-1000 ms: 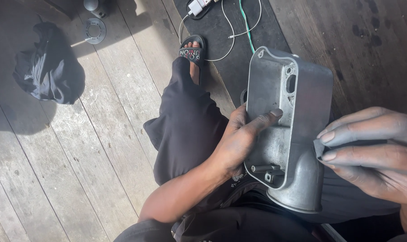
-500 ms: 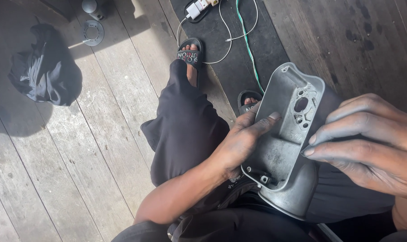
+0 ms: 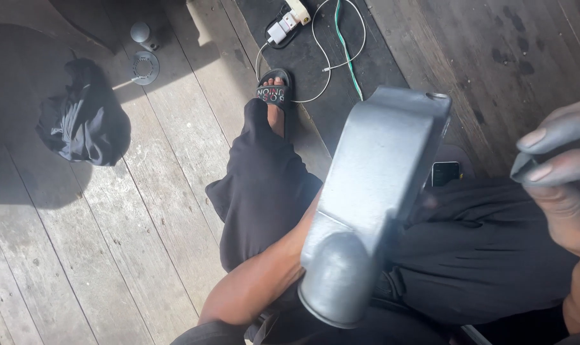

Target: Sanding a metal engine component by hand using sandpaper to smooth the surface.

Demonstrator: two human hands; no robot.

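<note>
From the head view, the grey cast-metal housing (image 3: 373,204) stands tilted over the lap, smooth back facing up. The left hand (image 3: 302,246) is mostly hidden behind it, so its fingers' grip cannot be told. The right hand (image 3: 561,179) is apart at the right, fingers (image 3: 552,137) pinching a small grey scrap (image 3: 523,167).

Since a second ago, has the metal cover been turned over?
Yes. The metal cover has flipped: its hollow inside faced the camera, now its smooth back does, judged against the black trousers beneath.
</note>
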